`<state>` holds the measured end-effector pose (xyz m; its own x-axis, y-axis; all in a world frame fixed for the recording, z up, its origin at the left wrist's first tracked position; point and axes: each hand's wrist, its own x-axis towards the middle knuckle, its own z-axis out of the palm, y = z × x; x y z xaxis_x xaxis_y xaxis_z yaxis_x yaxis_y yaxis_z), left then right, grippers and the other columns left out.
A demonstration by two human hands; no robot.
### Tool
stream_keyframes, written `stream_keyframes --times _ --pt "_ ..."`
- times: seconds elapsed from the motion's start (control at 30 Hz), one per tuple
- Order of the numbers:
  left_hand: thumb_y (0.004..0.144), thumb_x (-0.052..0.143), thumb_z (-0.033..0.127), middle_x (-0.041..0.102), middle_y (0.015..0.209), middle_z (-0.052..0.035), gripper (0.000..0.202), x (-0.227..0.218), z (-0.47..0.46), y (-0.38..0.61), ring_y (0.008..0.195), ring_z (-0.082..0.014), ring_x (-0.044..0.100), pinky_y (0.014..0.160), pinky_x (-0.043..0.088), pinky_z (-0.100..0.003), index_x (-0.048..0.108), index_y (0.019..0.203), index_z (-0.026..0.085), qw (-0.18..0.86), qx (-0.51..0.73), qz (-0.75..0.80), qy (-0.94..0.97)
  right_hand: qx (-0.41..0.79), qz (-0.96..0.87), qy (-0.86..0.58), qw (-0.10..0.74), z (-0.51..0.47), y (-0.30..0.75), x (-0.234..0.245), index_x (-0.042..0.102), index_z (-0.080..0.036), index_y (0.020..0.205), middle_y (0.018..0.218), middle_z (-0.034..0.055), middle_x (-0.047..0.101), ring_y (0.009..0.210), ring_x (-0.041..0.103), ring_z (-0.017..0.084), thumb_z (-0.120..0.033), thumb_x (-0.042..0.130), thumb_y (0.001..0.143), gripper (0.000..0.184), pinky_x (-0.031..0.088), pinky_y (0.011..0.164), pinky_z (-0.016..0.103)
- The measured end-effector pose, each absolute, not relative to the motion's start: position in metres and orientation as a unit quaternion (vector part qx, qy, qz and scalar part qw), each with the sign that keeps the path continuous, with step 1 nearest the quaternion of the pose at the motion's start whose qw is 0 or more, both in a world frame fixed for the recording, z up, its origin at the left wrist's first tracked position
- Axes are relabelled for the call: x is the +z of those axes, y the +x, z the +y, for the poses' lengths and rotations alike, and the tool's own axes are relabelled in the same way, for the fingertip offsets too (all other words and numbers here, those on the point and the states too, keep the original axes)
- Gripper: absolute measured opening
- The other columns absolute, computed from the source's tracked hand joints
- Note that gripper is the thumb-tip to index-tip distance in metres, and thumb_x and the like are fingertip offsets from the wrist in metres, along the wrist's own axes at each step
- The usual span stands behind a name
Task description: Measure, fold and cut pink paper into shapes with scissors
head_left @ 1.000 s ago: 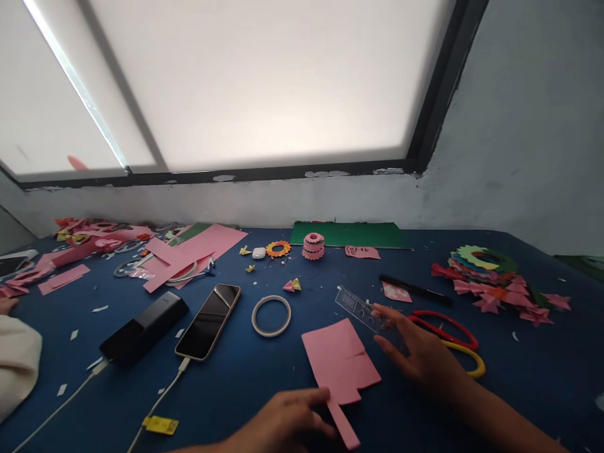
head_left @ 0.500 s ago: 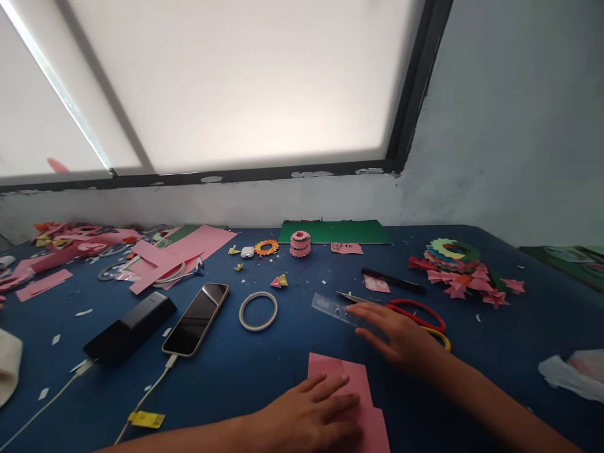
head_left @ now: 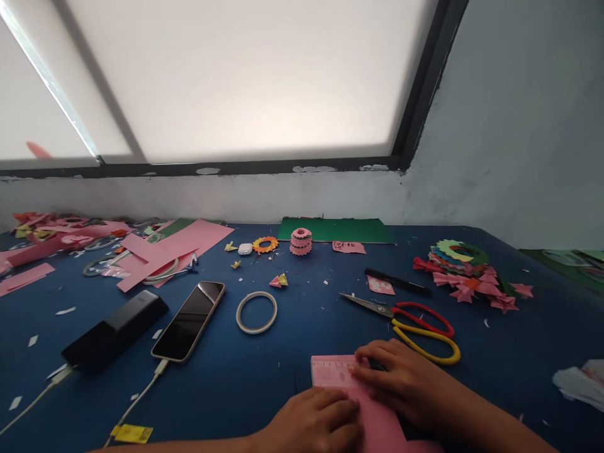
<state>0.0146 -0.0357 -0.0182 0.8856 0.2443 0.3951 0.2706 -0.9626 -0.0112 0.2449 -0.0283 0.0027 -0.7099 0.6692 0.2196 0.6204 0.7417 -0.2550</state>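
The pink sheet is matt paper, and a clear, smooth plastic ruler lies on its far edge. The scissors have shiny bare metal blades and glossy red and yellow plastic handles. The table looks matt blue, the phone has a glossy glass screen, and the power bank is smooth, dull black plastic.

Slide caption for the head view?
Left hand and right hand press pink paper under a clear ruler; scissors lie beyond.

Window glare — edges perhaps warped.
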Motion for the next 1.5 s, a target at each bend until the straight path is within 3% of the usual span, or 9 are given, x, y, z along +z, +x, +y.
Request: stream_keyframes --times 0.13,0.27,0.57,0.83,1.03,1.17,1.33,1.5 --pt "0.095 0.033 0.038 0.064 0.112 -0.003 0.034 -0.024 -0.031 0.011 0.1 -0.0163 0.058 0.078 0.047 -0.026 0.06 0.099 0.017 0.125 -0.249 -0.16 -0.947 0.071 -0.927 -0.336 0.148 -0.028 0.244 0.003 0.058 -0.02 0.11 0.106 0.0112 0.059 0.093 0.055 0.021 -0.011 0.043 0.087 0.029 0.045 0.075 0.034" --pt "0.094 0.027 0.046 0.065 0.112 -0.0039 0.048 -0.025 -0.025 0.01 0.102 -0.0161 0.059 0.084 0.045 -0.025 0.057 0.112 0.014 0.169 -0.209 -0.17 -0.948 0.051 -0.926 -0.332 0.174 -0.028 0.246 -0.003 0.056 -0.016 0.115 0.107 0.0139 0.058 0.096 0.055 0.023 -0.013 0.04 0.089 0.031 0.046 0.079 0.036" --pt "0.097 0.026 0.03 0.063 0.117 -0.0017 0.039 -0.028 -0.018 0.01 0.105 -0.0148 0.058 0.086 0.044 -0.024 0.055 0.118 0.014 0.175 -0.173 -0.164 -0.955 0.063 -0.926 -0.334 0.166 -0.024 0.254 -0.006 0.054 -0.017 0.12 0.108 0.0122 0.059 0.099 0.055 0.021 -0.018 0.044 0.09 0.031 0.047 0.083 0.033" --pt "0.097 0.027 0.032 0.062 0.119 -0.0026 0.036 -0.032 -0.018 0.01 0.11 -0.0152 0.055 0.091 0.043 -0.03 0.049 0.124 0.023 0.187 -0.174 -0.136 -0.957 0.064 -0.924 -0.338 0.166 -0.024 0.259 -0.008 0.054 -0.018 0.122 0.11 0.0122 0.061 0.099 0.057 0.02 -0.02 0.045 0.09 0.033 0.047 0.084 0.032" --pt "0.097 0.03 0.033 0.059 0.122 -0.0035 0.037 -0.035 -0.016 0.01 0.114 -0.0175 0.053 0.091 0.043 -0.034 0.039 0.132 0.03 0.18 -0.169 -0.13 -0.96 0.068 -0.929 -0.332 0.149 -0.023 0.26 -0.013 0.054 -0.018 0.122 0.112 0.0102 0.062 0.1 0.055 0.021 -0.012 0.044 0.086 0.037 0.046 0.084 0.033" --pt "0.098 0.026 0.031 0.061 0.12 -0.0023 0.037 -0.029 -0.016 0.012 0.111 -0.0159 0.056 0.087 0.046 -0.031 0.041 0.131 0.028 0.17 -0.154 -0.121 -0.966 0.062 -0.931 -0.328 0.149 -0.023 0.259 -0.015 0.055 -0.017 0.119 0.112 0.0095 0.062 0.1 0.054 0.021 -0.008 0.041 0.086 0.037 0.045 0.083 0.034" --pt "0.098 0.023 0.021 0.06 0.122 0.0017 0.037 -0.025 -0.016 0.015 0.111 -0.012 0.055 0.086 0.045 -0.025 0.052 0.121 0.017 0.175 -0.151 -0.133 -0.964 0.069 -0.931 -0.323 0.156 -0.021 0.256 -0.014 0.056 -0.017 0.117 0.112 0.0094 0.062 0.1 0.053 0.021 -0.008 0.038 0.089 0.035 0.043 0.083 0.034" --pt "0.097 0.026 0.022 0.059 0.123 0.0023 0.035 -0.025 -0.015 0.015 0.112 -0.012 0.053 0.087 0.043 -0.025 0.051 0.122 0.016 0.169 -0.149 -0.135 -0.965 0.076 -0.929 -0.326 0.161 -0.021 0.255 -0.013 0.055 -0.016 0.117 0.111 0.01 0.062 0.099 0.054 0.021 -0.009 0.038 0.089 0.034 0.044 0.082 0.034"
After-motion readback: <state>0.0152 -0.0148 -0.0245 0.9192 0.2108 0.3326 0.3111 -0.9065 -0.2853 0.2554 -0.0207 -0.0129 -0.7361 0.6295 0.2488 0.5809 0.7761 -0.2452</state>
